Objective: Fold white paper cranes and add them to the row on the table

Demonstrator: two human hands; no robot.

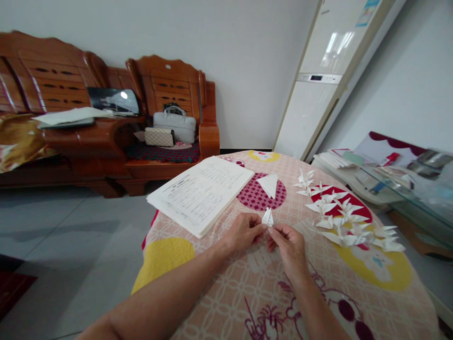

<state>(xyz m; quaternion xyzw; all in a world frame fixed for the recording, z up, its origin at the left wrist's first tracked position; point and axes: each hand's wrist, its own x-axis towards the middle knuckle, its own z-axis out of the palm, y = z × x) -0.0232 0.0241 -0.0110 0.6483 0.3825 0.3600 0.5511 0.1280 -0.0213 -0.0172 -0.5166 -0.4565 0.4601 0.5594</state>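
Between both hands, just above the patterned tablecloth [226, 283], is a small folded piece of white paper [268, 217] with narrow points at its top. My left hand [246, 230] pinches its lower left side between thumb and fingers. From the right, my right hand [287, 241] pinches the lower right side, its fingers curled. The paper's bottom is hidden behind the fingertips. Beyond the hands lies a folded white paper triangle [269, 184]. On the right side of the table stand several white paper cranes [341, 215], grouped close together.
A thick stack of printed sheets [201, 193] lies to the left of the hands. Wooden chairs [170, 85] with bags [175, 123] stand behind. At the right are a glass-topped stand [396, 182] with clutter and a tall white air conditioner [313, 80].
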